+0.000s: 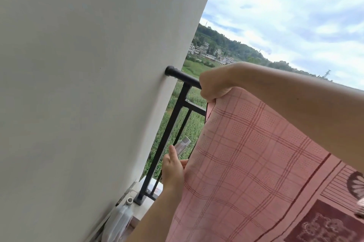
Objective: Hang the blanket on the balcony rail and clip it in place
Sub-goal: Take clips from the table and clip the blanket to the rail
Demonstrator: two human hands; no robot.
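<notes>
A pink checked blanket [256, 163] hangs over the black balcony rail [181, 76] and fills the lower right of the view. My right hand [212, 84] sits on top of the rail, shut on the blanket's upper left corner. Lower down, my left hand [173, 168] is at the blanket's left edge, with fingers tucked behind the cloth. It holds a pale, translucent clip [182, 146] that sticks up past the thumb. The rail under the blanket is hidden.
A white wall [78, 84] closes off the left, where the rail ends. At the foot of the black railing post [167, 133] are a clear plastic bottle [118, 222] and a small box [156, 189] on the ledge. Beyond lie green fields.
</notes>
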